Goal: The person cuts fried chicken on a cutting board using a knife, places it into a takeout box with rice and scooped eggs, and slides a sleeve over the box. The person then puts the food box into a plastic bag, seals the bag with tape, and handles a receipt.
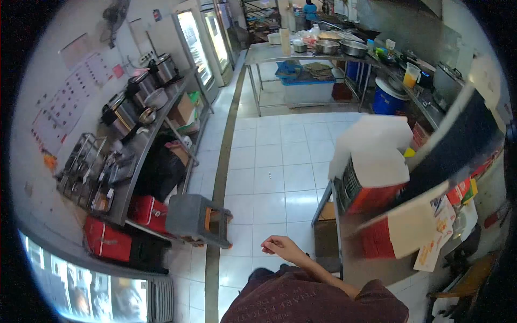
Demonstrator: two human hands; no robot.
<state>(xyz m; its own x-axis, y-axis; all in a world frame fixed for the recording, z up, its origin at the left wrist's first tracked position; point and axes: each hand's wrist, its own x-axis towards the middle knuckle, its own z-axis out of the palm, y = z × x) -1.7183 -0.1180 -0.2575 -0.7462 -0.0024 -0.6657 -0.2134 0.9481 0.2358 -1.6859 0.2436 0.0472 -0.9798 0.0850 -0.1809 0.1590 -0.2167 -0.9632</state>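
Past the maroon shirt (309,301), the right hand (285,248) is hovering over the tiled floor (269,207), fingers loosely curling; I cannot tell whether they are gripping anything. The left is lying out of view. Leftward, a grey plastic stool (184,215) is standing near, apart. Farther, metal pots (327,48) are resting on a steel desk (264,53).

- The stool (183,216) ahead of me: matt plastic.
- My shirt (318,299), right of the stool: matt, creased cloth.
- Floor tiles (264,180), just beyond the stool: smooth, glossy.
- Long table (262,54), well beyond the stool: smooth, shiny metal.
- Carton (371,195), right of the stool: matt cardboard.
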